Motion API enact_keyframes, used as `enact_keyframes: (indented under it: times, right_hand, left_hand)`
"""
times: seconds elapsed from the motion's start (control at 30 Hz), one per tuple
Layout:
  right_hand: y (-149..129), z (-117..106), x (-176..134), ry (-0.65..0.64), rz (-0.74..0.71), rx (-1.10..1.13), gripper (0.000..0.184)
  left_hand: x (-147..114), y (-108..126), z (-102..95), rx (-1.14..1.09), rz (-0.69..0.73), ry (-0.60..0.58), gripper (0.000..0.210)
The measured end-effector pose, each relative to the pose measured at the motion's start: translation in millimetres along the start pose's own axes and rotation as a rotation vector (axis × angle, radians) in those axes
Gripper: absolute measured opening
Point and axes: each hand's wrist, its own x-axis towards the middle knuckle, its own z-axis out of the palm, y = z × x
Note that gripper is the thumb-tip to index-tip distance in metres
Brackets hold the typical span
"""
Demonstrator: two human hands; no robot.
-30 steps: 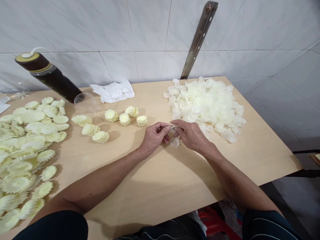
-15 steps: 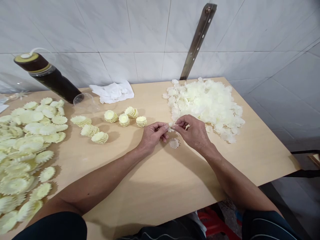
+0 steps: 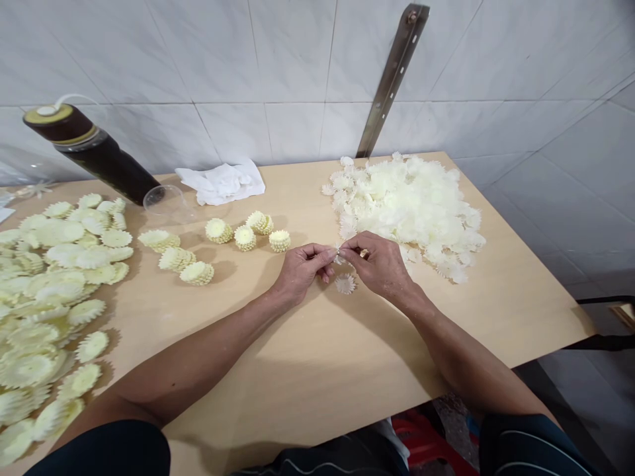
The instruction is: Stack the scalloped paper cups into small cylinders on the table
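Between my fingertips is a small pale flower-shaped petal piece (image 3: pixel 338 254), mostly hidden by the fingers. My left hand (image 3: pixel 303 270) pinches it from the left, thumb against fingers. From the right, my right hand (image 3: pixel 380 264) pinches the same piece, its fingertips close to the left thumb. Just below, a single translucent petal disc (image 3: pixel 346 283) lies flat on the table. Behind my right hand spreads a heap of loose pale petal discs (image 3: pixel 411 205). Left of my hands stand several small stacks of yellowish petal discs (image 3: pixel 280 241).
Larger cream petal discs (image 3: pixel 49 291) cover the left side of the wooden table (image 3: pixel 278 383). A dark bottle (image 3: pixel 106 162) leans at the back left beside a clear plastic cup (image 3: pixel 166 203). White crumpled tissue (image 3: pixel 225 183) lies near the tiled wall. A metal bracket (image 3: pixel 391 82) rises behind.
My right hand has shifted slightly, bringing its fingertips closer to the left thumb. The left hand keeps its pinch almost in place.
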Motion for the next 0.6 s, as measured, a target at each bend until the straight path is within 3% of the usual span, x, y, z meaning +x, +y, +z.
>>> enact_keyframes:
  times: [0.37, 0.6]
  right_hand:
    - [2, 2, -1, 0.053, -0.071, -0.010, 0.014]
    - [-1, 17, -5, 0.193, -0.099, -0.005, 0.016]
  left_hand:
    - [2, 3, -1.0, -0.079, -0.039, 0.037, 0.045]
    - [7, -6, -1.2, -0.066, 0.012, 0.115, 0.052]
